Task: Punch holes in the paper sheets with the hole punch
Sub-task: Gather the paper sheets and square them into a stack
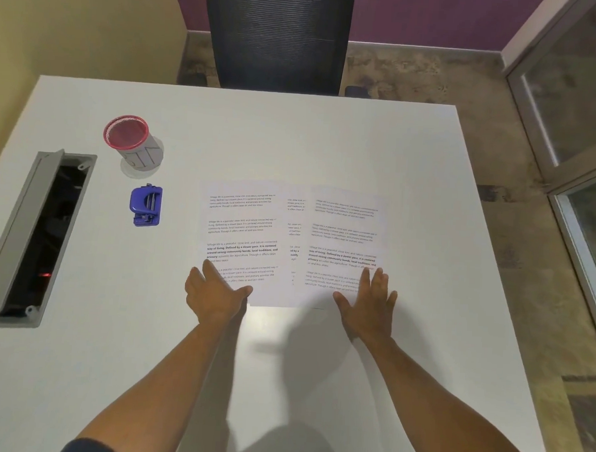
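Observation:
Printed paper sheets point(291, 225) lie overlapping side by side in the middle of the white table, text facing me. My left hand point(213, 292) rests flat on the near left corner of the left sheet, fingers spread. On the near right corner of the right sheet, my right hand point(370, 302) lies flat with its fingers apart. Neither hand grips anything. A blue hole punch point(146, 205) sits on the table well to the left of the sheets, apart from both hands.
A red-rimmed mesh cup point(133, 143) stands behind the punch. An open grey cable box point(33, 234) is sunk in the table point(293, 136) at the far left. A black mesh chair point(277, 37) stands beyond the far edge. A glass door point(574, 111) is at right.

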A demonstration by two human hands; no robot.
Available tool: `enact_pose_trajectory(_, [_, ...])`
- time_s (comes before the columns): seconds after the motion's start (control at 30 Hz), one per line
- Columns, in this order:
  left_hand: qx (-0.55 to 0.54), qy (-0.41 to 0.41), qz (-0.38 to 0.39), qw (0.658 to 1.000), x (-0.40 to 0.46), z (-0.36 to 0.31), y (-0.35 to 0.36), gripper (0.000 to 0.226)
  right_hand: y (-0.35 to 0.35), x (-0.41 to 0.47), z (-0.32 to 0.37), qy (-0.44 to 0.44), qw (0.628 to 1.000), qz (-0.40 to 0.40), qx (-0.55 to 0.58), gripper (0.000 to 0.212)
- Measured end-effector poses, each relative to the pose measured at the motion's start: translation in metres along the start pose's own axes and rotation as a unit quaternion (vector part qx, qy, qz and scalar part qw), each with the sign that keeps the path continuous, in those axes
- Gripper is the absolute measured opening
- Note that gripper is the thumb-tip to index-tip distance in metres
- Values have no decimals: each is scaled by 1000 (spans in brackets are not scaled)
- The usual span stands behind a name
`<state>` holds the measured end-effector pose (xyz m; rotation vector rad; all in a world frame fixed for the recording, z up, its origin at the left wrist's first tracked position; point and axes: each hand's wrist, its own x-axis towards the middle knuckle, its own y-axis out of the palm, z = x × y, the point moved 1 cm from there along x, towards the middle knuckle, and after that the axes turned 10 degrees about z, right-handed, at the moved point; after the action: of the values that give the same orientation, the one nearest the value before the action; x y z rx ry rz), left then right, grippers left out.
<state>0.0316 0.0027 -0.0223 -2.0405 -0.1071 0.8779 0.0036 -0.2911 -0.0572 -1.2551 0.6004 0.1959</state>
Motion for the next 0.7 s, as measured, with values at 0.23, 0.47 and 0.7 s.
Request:
enact_pose_trajectory(0.23, [-95, -8, 9, 995, 6, -2, -2, 111, 4, -1, 19, -29, 1000, 0, -1, 90])
enact_pose_trajectory(0.47, [-391, 3, 21, 920, 13, -2, -14, 71, 3, 0, 23, -39, 999, 6, -4, 89])
enact_pose_trajectory(0.7, [-469, 108, 78, 873, 3, -32, -45, 47, 2, -2, 26, -47, 999, 0, -11, 89])
